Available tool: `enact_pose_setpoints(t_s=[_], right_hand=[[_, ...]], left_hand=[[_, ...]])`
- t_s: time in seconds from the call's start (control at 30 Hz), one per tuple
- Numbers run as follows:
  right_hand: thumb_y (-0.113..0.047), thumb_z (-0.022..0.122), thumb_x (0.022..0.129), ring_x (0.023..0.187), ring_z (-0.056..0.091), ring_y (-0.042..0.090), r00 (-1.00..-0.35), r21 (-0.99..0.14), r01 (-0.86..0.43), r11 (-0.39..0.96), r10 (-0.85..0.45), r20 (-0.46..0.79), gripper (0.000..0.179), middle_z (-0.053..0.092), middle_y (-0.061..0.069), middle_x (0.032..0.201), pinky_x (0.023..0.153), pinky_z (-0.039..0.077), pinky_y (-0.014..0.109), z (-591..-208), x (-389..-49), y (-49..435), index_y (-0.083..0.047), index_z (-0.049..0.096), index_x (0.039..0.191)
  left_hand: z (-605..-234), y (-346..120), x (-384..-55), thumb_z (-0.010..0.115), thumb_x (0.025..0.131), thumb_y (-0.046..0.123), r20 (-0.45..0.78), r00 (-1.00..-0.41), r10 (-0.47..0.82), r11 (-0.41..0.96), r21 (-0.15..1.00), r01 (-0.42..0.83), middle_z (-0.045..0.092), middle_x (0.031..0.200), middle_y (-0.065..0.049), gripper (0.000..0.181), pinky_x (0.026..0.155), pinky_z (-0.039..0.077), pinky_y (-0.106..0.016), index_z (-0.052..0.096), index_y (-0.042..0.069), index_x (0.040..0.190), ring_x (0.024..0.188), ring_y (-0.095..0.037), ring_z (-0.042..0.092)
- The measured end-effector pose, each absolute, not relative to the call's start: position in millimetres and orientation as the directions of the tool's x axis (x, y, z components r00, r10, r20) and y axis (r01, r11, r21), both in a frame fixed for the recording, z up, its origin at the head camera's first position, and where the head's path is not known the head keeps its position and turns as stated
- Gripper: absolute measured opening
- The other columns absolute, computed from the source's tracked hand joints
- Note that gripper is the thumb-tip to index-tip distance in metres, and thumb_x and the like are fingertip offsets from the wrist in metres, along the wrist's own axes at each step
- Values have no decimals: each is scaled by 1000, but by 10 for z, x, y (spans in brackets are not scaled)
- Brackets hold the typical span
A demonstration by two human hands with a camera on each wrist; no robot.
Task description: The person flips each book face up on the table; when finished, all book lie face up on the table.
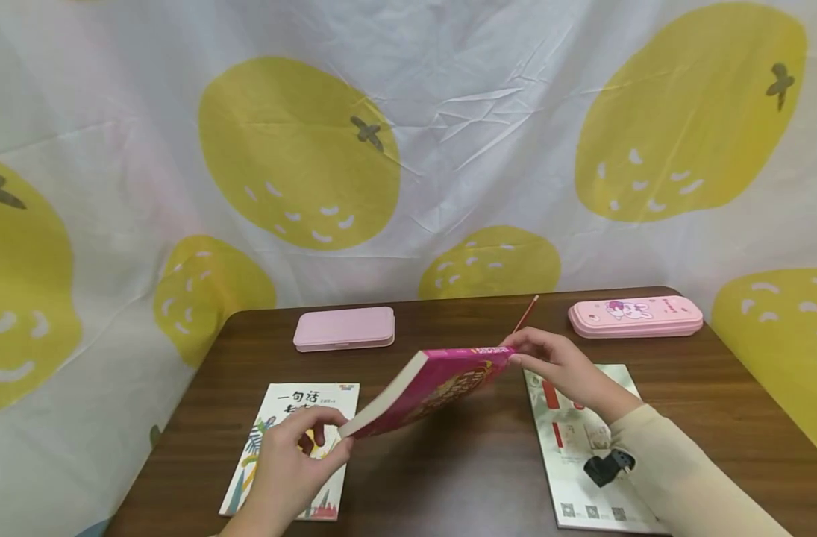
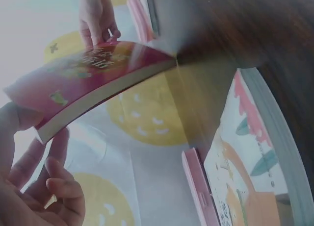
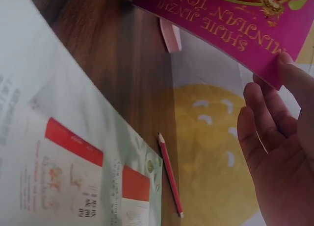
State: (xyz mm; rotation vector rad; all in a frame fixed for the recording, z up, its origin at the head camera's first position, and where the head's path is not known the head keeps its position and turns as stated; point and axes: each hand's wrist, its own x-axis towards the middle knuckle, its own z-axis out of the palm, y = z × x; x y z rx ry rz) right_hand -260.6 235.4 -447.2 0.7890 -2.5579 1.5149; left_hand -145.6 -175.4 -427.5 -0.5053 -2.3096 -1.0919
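Observation:
A magenta paperback book [image 1: 448, 388] is held tilted above the table between both hands, its cream page edge facing left in the head view. My left hand [image 1: 297, 459] pinches its near left corner between thumb and fingers, as the left wrist view also shows. At the far right corner, my right hand [image 1: 556, 362] grips the book with the thumb on the cover [image 3: 245, 35] and fingers beneath. Under my left hand lies a white illustrated book [image 1: 334, 477]. Below my right hand and forearm is a pale green book [image 1: 549, 477] with red blocks on its cover.
A plain pink case [image 1: 344, 327] lies at the back left of the brown table [image 1: 462, 485]. At the back right is a pink pencil case [image 1: 636, 317] with a rabbit picture. A red pencil [image 1: 527, 313] lies between them, partly behind my right hand. A fruit-patterned curtain [image 1: 408, 149] hangs behind.

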Motion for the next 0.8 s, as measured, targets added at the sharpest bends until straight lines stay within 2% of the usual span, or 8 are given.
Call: enact_pose_setpoints(t_s=[0.2,0.37,0.47,0.63,0.7,0.8], right_hand=[[-15,65,102,82,66,10,-881,-819,-440,368,-352,316,20,73,4,104,76,56,29,-4399,-2612,2355,-12,69,121],[-19,63,103,85,67,17,-892,-833,-413,369,-349,287,22,74,4,105,78,56,28,-4355,-2615,2359,-12,69,124],[-21,63,104,85,67,18,-901,-840,-389,379,-346,261,22,73,5,104,77,57,29,-4355,-2618,2360,-14,68,124],[-18,59,105,89,64,18,-900,-850,-369,375,-374,225,22,69,10,110,79,58,32,-4419,-2628,2355,-13,60,127],[-16,58,106,91,63,18,-896,-852,-362,379,-394,205,22,67,11,111,80,58,34,-4446,-2620,2357,-14,57,128],[-18,58,106,93,62,20,-889,-844,-349,408,-429,161,23,67,8,111,82,57,36,-4477,-2602,2376,-18,57,129]], left_hand=[[-4237,-1750,-1455,90,70,5,585,-805,101,610,603,515,66,82,14,37,52,40,-20,73,30,93,66,-11,49],[-4244,-1729,-1465,90,72,7,503,-859,91,598,662,451,68,83,18,46,50,37,-20,67,27,107,65,-11,49],[-4275,-1725,-1475,88,75,7,492,-862,125,587,663,464,67,83,18,50,50,37,-20,63,25,114,64,-11,49],[-4376,-1714,-1495,82,83,5,532,-824,195,511,662,548,70,86,12,34,51,43,-20,67,22,110,66,-7,52],[-4399,-1707,-1497,80,86,6,497,-848,185,488,702,519,71,85,12,28,51,45,-20,70,23,105,67,-6,52],[-4411,-1716,-1500,82,85,8,384,-913,140,502,767,400,68,80,14,26,52,43,-19,71,26,101,65,-3,49]])
